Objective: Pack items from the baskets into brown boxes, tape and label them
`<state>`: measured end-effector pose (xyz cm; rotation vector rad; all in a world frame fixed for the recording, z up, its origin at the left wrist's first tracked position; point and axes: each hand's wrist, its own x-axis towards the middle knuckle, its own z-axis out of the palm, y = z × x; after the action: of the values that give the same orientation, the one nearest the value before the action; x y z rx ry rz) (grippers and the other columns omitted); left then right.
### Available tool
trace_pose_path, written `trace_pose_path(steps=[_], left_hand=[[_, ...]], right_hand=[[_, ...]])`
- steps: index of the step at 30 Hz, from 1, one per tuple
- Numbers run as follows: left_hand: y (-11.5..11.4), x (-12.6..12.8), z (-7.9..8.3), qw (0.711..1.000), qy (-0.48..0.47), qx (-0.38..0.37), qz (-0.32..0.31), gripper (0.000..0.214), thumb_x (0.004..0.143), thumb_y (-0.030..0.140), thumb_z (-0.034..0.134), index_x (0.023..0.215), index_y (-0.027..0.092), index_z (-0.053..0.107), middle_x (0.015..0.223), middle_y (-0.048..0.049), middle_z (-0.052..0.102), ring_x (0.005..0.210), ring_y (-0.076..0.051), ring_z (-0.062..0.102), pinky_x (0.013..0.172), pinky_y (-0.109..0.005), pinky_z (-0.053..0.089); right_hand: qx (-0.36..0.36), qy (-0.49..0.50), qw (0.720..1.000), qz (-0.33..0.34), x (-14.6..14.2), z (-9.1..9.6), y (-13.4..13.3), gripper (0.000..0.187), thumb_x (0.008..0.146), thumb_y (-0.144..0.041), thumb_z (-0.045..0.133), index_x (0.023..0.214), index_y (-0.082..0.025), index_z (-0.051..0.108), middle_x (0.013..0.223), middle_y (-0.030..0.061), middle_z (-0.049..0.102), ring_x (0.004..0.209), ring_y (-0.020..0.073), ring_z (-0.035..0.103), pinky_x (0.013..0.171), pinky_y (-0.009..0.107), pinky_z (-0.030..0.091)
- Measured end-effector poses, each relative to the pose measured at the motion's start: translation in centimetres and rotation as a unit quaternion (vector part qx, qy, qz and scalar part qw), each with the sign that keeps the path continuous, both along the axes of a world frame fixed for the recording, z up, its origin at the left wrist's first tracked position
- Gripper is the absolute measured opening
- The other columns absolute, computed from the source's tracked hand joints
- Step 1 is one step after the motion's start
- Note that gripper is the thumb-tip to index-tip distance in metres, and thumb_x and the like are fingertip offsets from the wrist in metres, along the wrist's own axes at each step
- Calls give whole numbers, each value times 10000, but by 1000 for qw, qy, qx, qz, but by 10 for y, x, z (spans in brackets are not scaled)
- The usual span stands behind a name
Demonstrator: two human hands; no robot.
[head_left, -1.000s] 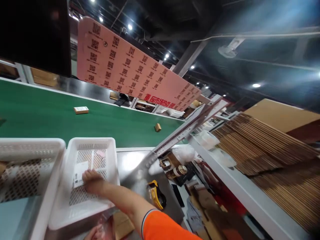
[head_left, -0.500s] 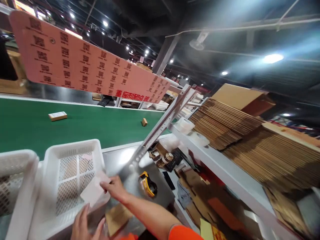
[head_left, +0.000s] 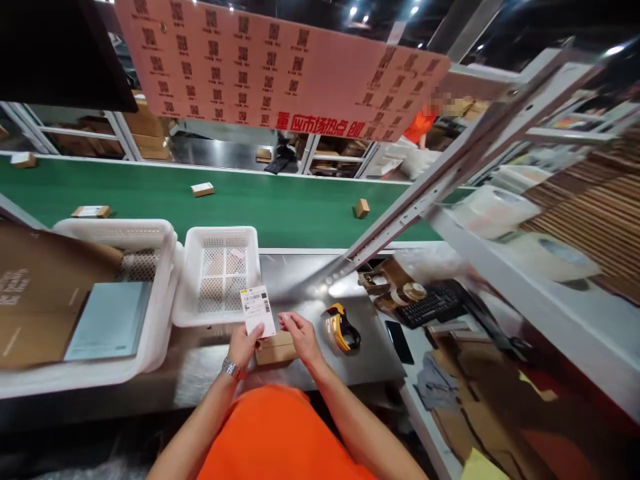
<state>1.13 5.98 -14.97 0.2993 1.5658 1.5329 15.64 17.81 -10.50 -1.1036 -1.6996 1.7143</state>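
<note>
My left hand (head_left: 243, 347), with a watch on its wrist, is closed on a white printed shipping label (head_left: 259, 312), its thumb on the label's lower edge. The label stands up over the far left part of a small brown cardboard box (head_left: 277, 351) on the metal bench. Just right of the label is my right hand (head_left: 303, 339), thumb and fingers pinched together; what is between them, if anything, is too small to make out. A yellow and black tape dispenser (head_left: 343, 328) lies to the right of that hand.
A white basket (head_left: 221, 322) stands behind the label; a larger one (head_left: 163, 287) at left holds cartons. Beyond runs a green conveyor (head_left: 280, 207) with small boxes. A metal post (head_left: 425, 193), a phone (head_left: 399, 341), a keyboard (head_left: 430, 303) and a shelf with tape rolls (head_left: 545, 263) are at right.
The label has gone from my right hand over the basket to my left hand above the box. My left hand has closed on it. The view has turned down and to the left.
</note>
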Motion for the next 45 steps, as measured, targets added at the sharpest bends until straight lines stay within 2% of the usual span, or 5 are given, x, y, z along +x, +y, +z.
trace_pose_path(steps=[8,29,35,40,45], left_hand=[[5,34,3,998,-42,-8,46,468,730,544,1035,807,120,852,743,-118,841,591,-204,744,479,-250,530],[-4,26,1,997,-74,-27,-1,409,810,498,982,866,118,843,804,-127,864,645,-214,766,506,-259,554],[-20,14,-7,989,-11,-68,-132,326,850,443,932,903,132,847,820,-104,847,668,-215,751,568,-273,571],[-41,10,-18,957,213,-64,-185,514,812,330,892,1291,151,847,1247,-188,860,1065,-325,843,989,-473,713],[-52,8,-15,931,215,62,-289,436,978,604,710,970,227,928,1117,-157,916,1089,-363,865,1077,-507,697]], right_hand=[[-183,17,983,26,39,-19,-22,704,696,-866,964,964,-221,885,913,89,871,871,279,791,830,409,641],[-166,1,986,-21,27,-29,-37,747,555,-921,1004,815,-224,930,860,118,892,811,307,818,806,454,680],[-152,-21,987,-49,22,-38,-55,711,591,-914,987,765,-228,915,796,100,863,779,309,815,811,467,676],[-144,-32,983,-108,31,-41,-79,612,682,-819,963,771,-215,918,808,99,864,753,266,777,769,411,648],[-89,-60,990,-93,40,-44,-102,392,782,-622,889,734,-234,911,676,23,797,646,188,670,713,342,566]])
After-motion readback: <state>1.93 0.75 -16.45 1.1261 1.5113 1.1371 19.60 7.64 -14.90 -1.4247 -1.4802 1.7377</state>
